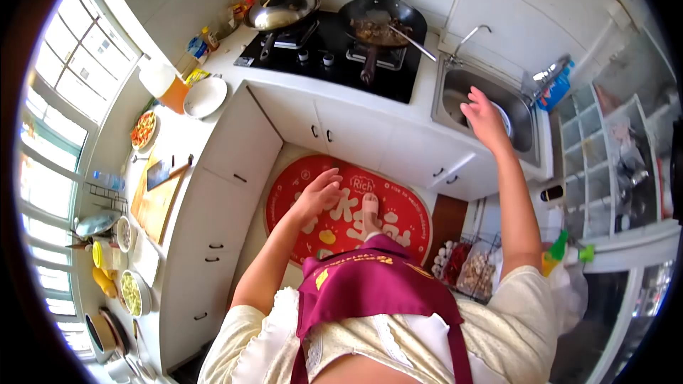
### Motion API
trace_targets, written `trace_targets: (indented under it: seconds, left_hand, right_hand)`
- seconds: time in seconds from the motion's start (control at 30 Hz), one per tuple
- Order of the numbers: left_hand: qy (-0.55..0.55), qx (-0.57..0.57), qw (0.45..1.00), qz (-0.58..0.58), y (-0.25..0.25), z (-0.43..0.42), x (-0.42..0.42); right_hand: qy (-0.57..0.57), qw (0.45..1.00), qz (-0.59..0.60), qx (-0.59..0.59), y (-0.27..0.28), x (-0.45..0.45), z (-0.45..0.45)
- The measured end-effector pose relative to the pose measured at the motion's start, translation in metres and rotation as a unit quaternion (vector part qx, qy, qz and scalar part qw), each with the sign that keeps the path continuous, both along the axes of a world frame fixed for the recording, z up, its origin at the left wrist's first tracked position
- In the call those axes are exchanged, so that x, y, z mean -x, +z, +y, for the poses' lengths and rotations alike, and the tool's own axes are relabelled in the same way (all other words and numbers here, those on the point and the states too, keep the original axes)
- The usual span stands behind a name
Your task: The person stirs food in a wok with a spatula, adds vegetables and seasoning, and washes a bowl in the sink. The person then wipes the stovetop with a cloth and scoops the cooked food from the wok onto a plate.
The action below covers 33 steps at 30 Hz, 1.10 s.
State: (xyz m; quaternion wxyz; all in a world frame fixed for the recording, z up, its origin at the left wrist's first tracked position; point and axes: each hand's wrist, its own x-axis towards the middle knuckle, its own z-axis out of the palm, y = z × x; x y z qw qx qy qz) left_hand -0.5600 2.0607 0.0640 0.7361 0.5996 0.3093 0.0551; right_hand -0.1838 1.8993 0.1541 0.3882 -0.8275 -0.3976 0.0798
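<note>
My right hand (486, 122) reaches over the near side of the metal sink (449, 87), its fingers apart and nothing in them. Partly behind that hand, the rim of a white bowl or plate (504, 119) shows in the sink. In front of my body hangs my left hand (320, 194), above the red floor mat (284, 185), fingers loosely stretched and no object in them. Left of the sink, a wok (384, 11) with dark food and a metal utensil (416, 44) sits on the black gas stove (327, 75).
A lidded pan (283, 8) occupies the left burner. Along the left counter are a white plate (205, 97), a plate of chopped vegetables (143, 130), a cutting board (158, 203) with a cleaver, and a bowl of green pieces (134, 293). A blue bottle (557, 89) stands right of the sink.
</note>
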Motion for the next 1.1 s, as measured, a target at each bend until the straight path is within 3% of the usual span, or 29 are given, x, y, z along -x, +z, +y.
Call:
trace_targets:
  seconds: [0.17, 0.37, 0.57, 0.63, 0.7, 0.8, 0.9, 1.03, 1.1]
  left_hand:
    - [0.030, -0.003, 0.999, -0.029, 0.010, 0.056, -0.077]
    - [0.110, 0.086, 0.989, -0.051, 0.026, 0.106, -0.175]
    - [0.080, 0.230, 0.966, -0.086, 0.033, 0.138, -0.227]
    - [0.062, 0.261, 0.958, -0.104, 0.017, 0.148, -0.237]
    - [0.048, 0.289, 0.949, -0.115, 0.012, 0.153, -0.243]
    - [0.042, 0.318, 0.940, -0.113, 0.016, 0.154, -0.244]
    - [0.047, 0.339, 0.932, -0.122, 0.017, 0.152, -0.243]
    - [0.045, 0.353, 0.927, -0.116, 0.019, 0.152, -0.244]
    - [0.033, 0.354, 0.926, -0.131, 0.017, 0.154, -0.244]
  right_hand:
    - [0.015, 0.972, -0.206, 0.109, -0.006, -0.076, 0.106]
    - [0.048, 0.934, -0.159, 0.316, -0.034, -0.144, 0.220]
    - [0.061, 0.928, -0.160, 0.332, -0.060, -0.183, 0.256]
    - [0.039, 0.923, -0.189, 0.333, -0.038, -0.200, 0.263]
    - [0.069, 0.896, -0.238, 0.367, 0.026, -0.212, 0.261]
    - [0.110, 0.816, -0.341, 0.453, 0.136, -0.210, 0.255]
    - [0.133, 0.731, -0.426, 0.516, 0.203, -0.187, 0.257]
    - [0.178, 0.664, -0.467, 0.557, 0.199, -0.179, 0.289]
    - [0.163, 0.704, -0.444, 0.530, 0.161, -0.191, 0.310]
